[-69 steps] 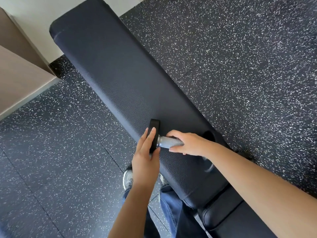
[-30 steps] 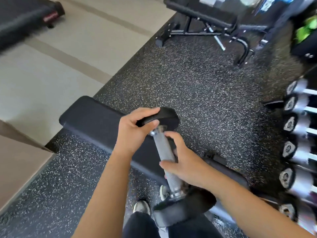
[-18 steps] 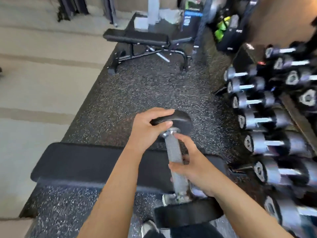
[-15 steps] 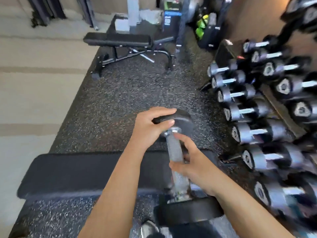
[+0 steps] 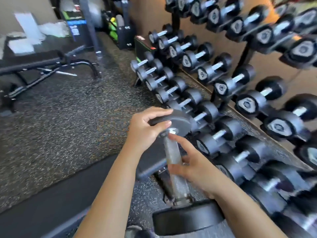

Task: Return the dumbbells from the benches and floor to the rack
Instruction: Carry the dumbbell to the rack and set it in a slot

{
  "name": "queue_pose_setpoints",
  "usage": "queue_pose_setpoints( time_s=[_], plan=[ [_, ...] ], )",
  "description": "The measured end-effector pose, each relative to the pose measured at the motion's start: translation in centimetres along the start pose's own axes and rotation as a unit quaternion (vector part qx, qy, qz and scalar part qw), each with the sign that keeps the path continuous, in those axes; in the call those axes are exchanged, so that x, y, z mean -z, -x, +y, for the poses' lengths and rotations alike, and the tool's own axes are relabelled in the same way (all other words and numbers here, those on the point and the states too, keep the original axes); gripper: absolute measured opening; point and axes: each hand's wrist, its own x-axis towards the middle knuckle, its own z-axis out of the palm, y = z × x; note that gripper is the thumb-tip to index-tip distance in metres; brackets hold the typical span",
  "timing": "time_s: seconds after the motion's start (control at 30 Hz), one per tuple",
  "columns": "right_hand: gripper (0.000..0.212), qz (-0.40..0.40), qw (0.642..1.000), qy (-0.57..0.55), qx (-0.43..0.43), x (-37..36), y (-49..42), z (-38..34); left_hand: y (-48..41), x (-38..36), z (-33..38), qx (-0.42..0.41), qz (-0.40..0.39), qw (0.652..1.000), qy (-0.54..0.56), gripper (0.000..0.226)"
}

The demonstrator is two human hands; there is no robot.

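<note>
I carry one dumbbell (image 5: 172,152) with a knurled steel handle and flat black end plates, held nearly on end in front of me. My left hand (image 5: 145,129) grips the far plate at its rim. My right hand (image 5: 192,166) wraps the handle near its middle, index finger stretched along it. The near plate sits low by my body. The rack (image 5: 245,54) fills the right side, its tiers loaded with several black dumbbells with steel handles. A black bench (image 5: 56,193) lies below my arms.
Speckled black rubber floor (image 5: 68,109) stretches ahead to the left. A second bench (image 5: 39,64) stands at the far left. Upright black posts, a dark case and green items crowd the far corner by the rack's end.
I lifted the dumbbell off the bench with both hands and turned right. The rack has swung from the right edge into most of the view, much nearer.
</note>
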Motion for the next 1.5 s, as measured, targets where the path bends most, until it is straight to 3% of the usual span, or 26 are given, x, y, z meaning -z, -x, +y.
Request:
queue_pose_setpoints(
  time_s=[0.23,0.6,0.77,1.2,1.5],
  plan=[
    [0.068,0.162,0.983,-0.076,-0.049,8.4,11.7,5.1,1.9,-15.9,4.2,-0.001,-0.168,0.984,0.056,0.032],
    [0.068,0.396,0.903,-0.149,-0.081,15.2,23.3,11.0,5.5,-33.9,9.1,-0.059,-0.371,0.919,0.121,0.034],
    [0.069,0.469,0.862,-0.159,-0.111,18.3,24.3,12.6,5.0,-40.0,8.7,-0.059,-0.414,0.897,0.144,0.036],
    [0.069,0.567,0.792,-0.183,-0.134,30.4,21.7,13.9,-3.4,-54.2,8.9,-0.090,-0.513,0.834,0.183,0.032],
    [0.068,0.587,0.771,-0.204,-0.135,37.2,21.6,15.6,-5.8,-62.2,9.1,-0.084,-0.551,0.801,0.217,0.035]
  ],
)
